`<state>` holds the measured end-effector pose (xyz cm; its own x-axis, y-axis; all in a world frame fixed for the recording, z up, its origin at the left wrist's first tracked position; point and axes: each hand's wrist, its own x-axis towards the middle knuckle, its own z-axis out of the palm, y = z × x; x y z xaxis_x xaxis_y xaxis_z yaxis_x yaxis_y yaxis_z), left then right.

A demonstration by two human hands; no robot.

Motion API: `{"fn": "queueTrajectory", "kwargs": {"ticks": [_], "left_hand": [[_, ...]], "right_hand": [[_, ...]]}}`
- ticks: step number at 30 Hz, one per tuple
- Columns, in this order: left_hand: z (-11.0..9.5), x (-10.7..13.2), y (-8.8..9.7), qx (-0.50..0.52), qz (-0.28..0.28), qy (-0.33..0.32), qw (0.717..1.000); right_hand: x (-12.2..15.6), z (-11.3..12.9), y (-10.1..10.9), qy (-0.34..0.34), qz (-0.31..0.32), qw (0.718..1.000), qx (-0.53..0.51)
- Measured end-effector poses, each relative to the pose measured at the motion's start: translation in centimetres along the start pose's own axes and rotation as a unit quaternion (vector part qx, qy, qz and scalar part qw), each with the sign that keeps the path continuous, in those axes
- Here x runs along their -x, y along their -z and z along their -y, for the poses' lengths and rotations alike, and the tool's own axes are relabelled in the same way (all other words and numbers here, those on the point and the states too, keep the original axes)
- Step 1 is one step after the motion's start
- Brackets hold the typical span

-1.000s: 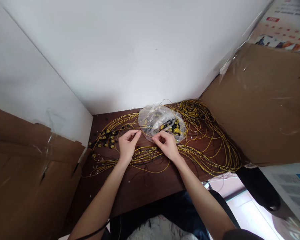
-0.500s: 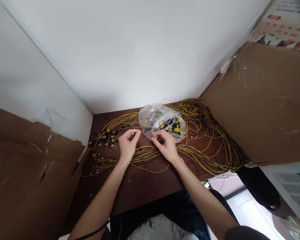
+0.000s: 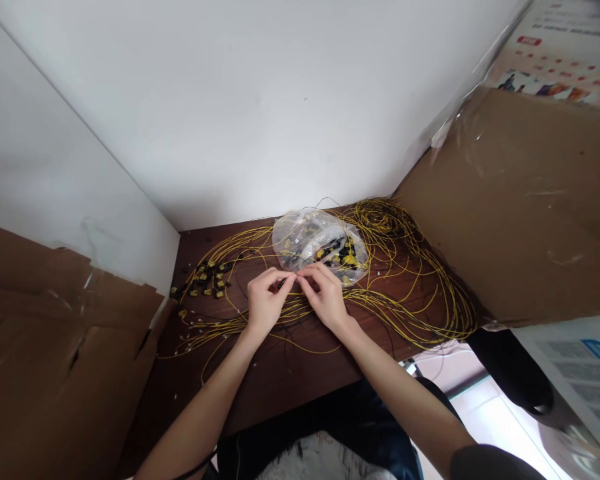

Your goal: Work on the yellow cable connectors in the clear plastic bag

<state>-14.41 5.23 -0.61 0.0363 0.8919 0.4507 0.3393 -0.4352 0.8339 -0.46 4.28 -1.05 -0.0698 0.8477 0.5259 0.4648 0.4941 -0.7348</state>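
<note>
Over the middle of the table, my left hand [image 3: 267, 301] is closed in a pinch, with a small black piece [image 3: 281, 283] showing between thumb and forefinger. My right hand [image 3: 324, 298] pinches too, and its fingertips meet the left ones. The thin yellow wire in its grip is mostly hidden by the fingers. Below both hands runs a bundle of yellow wires [image 3: 380, 304]. Just behind them lies a clear plastic bag [image 3: 300, 230] holding black and yellow connectors [image 3: 347, 257]. More such connectors [image 3: 210, 277] are grouped on the left, on wire ends.
Cardboard walls stand at left [image 3: 35, 320] and right [image 3: 525, 213], and a white wall [image 3: 260, 120] closes the back. A coil of yellow wire [image 3: 380, 217] sits at the back right of the brown table [image 3: 280, 387]. Wire ends with pale tips [image 3: 193, 333] lie at the left.
My hands have come together, so the short span of yellow wire between them no longer shows. The camera view has shifted slightly.
</note>
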Motion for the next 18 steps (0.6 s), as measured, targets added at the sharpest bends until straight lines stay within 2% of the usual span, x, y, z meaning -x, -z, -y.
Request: {"fn": "queueTrajectory", "kwargs": {"ticks": [5,11,18], "left_hand": [[0.09,0.04,-0.03,0.002,0.014,0.006,1.0],[-0.12,-0.01,-0.17,0.015,0.035,0.019,0.999],[0.05,-0.48,0.12,0.048,-0.015,0.089,0.995]], "right_hand": [[-0.1,0.0,0.16,-0.011,-0.006,1.0,0.007],[-0.21,-0.13,0.36,-0.067,0.0,0.998,0.007],[-0.56,0.18,0.42,-0.078,0.003,0.997,-0.002]]}}
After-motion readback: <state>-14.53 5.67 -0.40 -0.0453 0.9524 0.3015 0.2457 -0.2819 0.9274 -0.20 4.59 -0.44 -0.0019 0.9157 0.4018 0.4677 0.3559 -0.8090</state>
